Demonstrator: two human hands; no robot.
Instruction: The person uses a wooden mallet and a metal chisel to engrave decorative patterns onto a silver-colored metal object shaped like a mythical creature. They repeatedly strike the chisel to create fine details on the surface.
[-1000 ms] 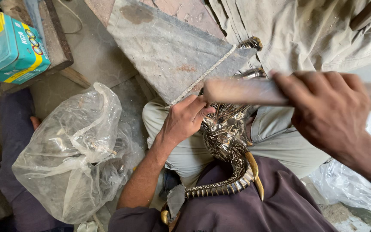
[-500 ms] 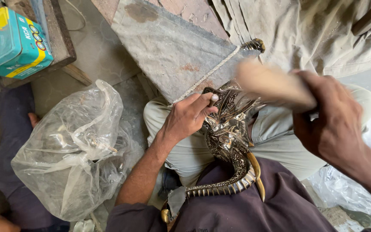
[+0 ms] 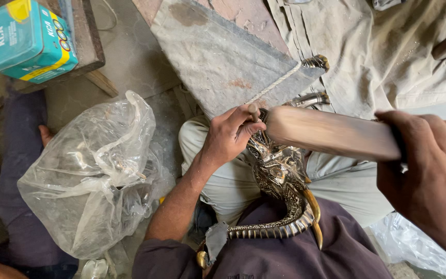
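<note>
Dusty grey cloth and a slanted stone slab [image 3: 218, 57] are lying beyond the lap; the right hand [image 3: 432, 181] is gripping a blurred wooden mallet [image 3: 331, 133], long axis pointing left; the left hand [image 3: 229, 135] is pinching a small punch [image 3: 254, 109] upright on the ornate metal figure [image 3: 280, 175]; a plastic bag [image 3: 89, 175] is sitting left.

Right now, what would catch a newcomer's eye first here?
Probably the ornate metal figure lying in the person's lap, silvery with gold curved horns. The left hand pinches a small tool against its top, while the right hand swings a blurred wooden mallet just above. A crumpled clear plastic bag sits left.
</note>
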